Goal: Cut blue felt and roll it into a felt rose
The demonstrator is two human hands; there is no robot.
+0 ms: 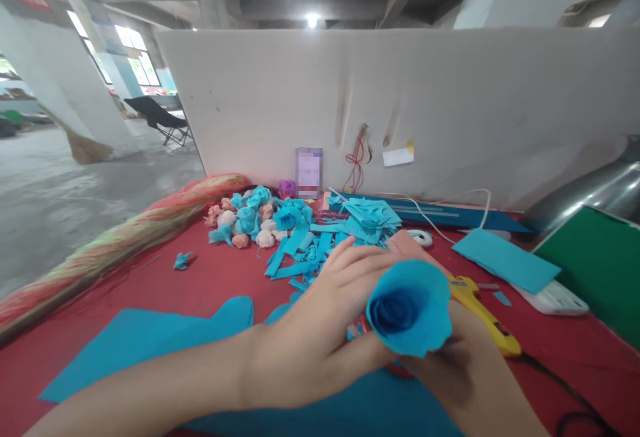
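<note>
A blue rolled flower [413,303] with a tight dark spiral inside and a wavy outer petal faces me at the centre right. My left hand [335,310] is closed on its left side, the thumb below and the fingers reaching behind it. My right hand [465,337] is behind and below the flower, close against it; its fingers are hidden. Small red parts [400,369], perhaps of a tool handle, show just under the flower between the hands. Large blue sheets [145,337] lie beneath and left of my left forearm.
A pile of blue, pink and white flowers [247,220] sits at the back left, beside blue strips [300,253] and petal pieces [373,217]. A yellow glue gun [480,310] with a black cord lies right. A phone [309,173] leans against the white panel [270,90].
</note>
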